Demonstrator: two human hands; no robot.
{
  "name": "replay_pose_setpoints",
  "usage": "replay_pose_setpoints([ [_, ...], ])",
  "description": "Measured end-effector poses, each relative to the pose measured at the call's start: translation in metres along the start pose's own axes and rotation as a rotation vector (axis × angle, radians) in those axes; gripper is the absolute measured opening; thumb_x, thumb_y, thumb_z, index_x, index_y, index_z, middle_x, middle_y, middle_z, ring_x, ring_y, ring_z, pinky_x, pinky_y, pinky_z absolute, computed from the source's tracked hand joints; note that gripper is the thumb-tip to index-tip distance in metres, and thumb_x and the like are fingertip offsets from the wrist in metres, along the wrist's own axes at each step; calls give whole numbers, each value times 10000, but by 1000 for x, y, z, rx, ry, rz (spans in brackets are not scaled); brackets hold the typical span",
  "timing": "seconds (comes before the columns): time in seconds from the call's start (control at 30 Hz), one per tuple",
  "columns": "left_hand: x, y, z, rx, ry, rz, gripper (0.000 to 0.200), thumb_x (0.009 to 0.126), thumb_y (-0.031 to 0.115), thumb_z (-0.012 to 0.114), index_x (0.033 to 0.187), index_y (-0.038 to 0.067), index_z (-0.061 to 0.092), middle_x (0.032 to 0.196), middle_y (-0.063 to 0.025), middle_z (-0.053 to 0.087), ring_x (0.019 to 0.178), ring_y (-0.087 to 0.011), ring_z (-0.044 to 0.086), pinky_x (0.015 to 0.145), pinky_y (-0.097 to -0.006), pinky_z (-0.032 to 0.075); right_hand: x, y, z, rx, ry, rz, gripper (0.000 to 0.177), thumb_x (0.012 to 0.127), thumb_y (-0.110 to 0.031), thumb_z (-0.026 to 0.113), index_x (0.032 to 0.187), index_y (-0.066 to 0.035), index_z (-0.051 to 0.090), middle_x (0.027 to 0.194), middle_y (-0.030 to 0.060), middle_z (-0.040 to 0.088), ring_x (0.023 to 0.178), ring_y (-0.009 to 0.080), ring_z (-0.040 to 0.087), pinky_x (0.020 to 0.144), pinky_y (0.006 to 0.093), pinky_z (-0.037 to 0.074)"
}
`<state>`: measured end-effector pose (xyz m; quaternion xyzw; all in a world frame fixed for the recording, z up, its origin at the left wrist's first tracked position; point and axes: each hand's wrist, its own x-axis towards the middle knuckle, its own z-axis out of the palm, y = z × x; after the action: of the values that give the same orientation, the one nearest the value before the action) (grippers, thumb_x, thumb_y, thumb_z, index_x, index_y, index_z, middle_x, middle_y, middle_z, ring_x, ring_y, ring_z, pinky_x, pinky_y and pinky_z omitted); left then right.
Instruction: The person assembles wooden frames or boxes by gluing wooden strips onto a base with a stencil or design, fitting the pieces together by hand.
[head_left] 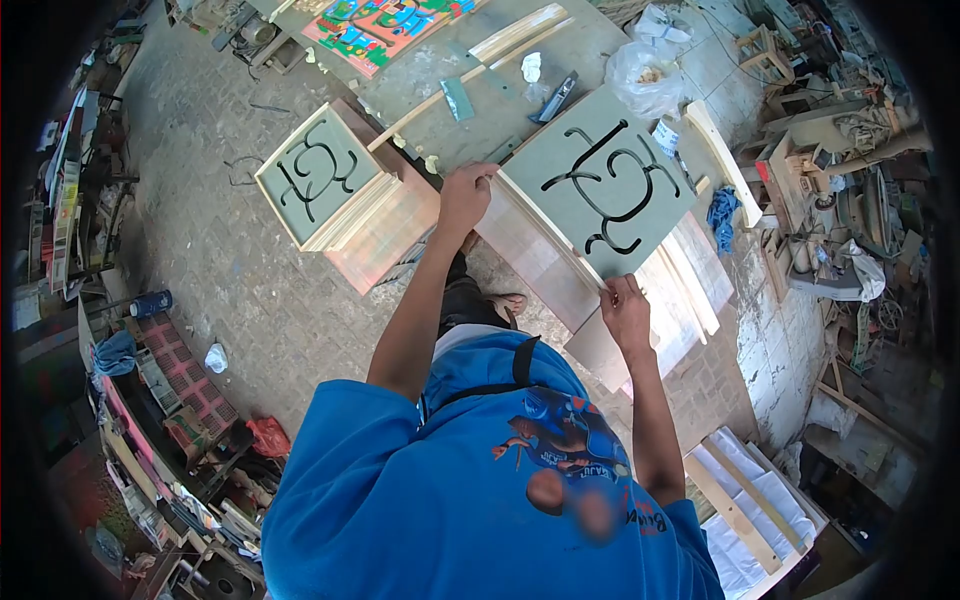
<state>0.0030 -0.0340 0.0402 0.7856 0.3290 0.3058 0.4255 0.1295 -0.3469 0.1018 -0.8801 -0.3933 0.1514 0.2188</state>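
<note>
A grey-green board (605, 150) with black curved lines lies at a slant on the workbench in front of me. A thin pale wooden strip (545, 230) runs along its near left edge. My left hand (467, 198) is closed at the strip's upper end, fingers pinched together. At the lower end, by the board's near corner, my right hand (626, 312) pinches the strip between thumb and fingers. To the left is a smaller grey-green board (313, 175) with similar black lines and pale wooden edging. Several loose strips (352, 212) lie along its near side.
Beyond the board lie a dark hand tool (555, 97) and a long wooden stick (420, 108). A clear plastic bag (640, 80) stands at the back. More wooden strips (688, 275) and a blue cloth (722, 217) are on the right. A colourful picture panel (385, 30) lies at the far end.
</note>
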Motion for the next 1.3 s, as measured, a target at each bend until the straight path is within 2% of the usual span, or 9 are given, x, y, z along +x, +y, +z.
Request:
replay_pose_setpoints([
  [0.27,1,-3,1,-33,-3,-13,275,809,-15,500,969,32,719,942,-170,693,845,-350,662,776,-395,525,1,1,-1,3,-25,-6,133,801,-62,660,923,-19,631,877,143,592,708,326,631,658,414,517],
  [0.57,1,-2,0,-3,-14,8,269,828,-10,504,991,29,715,944,-175,701,851,-334,679,776,-374,537,-1,4,-3,63,-26,0,134,819,-52,620,942,-3,644,887,171,598,714,332,636,658,410,518],
  [0.67,-1,-10,8,-108,41,-72,273,832,-8,515,1026,21,704,950,-177,707,869,-308,692,773,-365,540,-7,16,-2,185,125,37,151,871,-81,576,961,18,646,847,147,623,663,260,620,613,368,496],
  [0.73,-1,-14,7,-106,39,-34,248,855,21,548,1056,11,693,954,-175,712,862,-273,700,763,-345,540,-14,33,2,563,264,377,205,922,-135,535,974,30,645,772,97,623,637,161,570,563,312,453],
  [0.77,0,-10,5,-108,50,-53,231,865,44,570,1058,7,692,943,-172,712,844,-263,698,756,-335,536,-15,39,3,646,300,418,227,966,-172,500,971,-3,652,717,23,576,565,62,485,505,239,369],
  [0.87,4,-13,6,-136,39,-76,217,886,111,618,1055,-3,690,909,-161,711,798,-233,685,743,-317,527,-24,47,4,853,195,568,214,950,-176,520,971,-19,663,709,28,596,556,73,497,512,234,381],
  [0.93,6,-15,8,-86,-33,-135,243,890,82,623,1103,-18,683,946,-115,721,848,-137,661,782,-266,516,-31,45,10,850,171,577,202,938,-182,533,951,-32,668,708,31,615,559,81,517,514,229,387],
  [1.03,7,-11,11,-57,-34,-140,255,883,111,646,1101,-14,687,921,-112,720,819,-145,661,769,-273,518,-35,40,19,906,126,635,164,912,-174,557,841,-49,636,719,41,633,568,94,540,530,230,398],
  [1.3,10,3,8,-48,-46,-189,259,863,121,662,1079,-17,694,861,-104,720,778,-137,658,745,-272,520,-35,34,28,948,142,636,131,874,-141,569,783,-58,613,708,32,617,575,87,528,535,229,391],
])
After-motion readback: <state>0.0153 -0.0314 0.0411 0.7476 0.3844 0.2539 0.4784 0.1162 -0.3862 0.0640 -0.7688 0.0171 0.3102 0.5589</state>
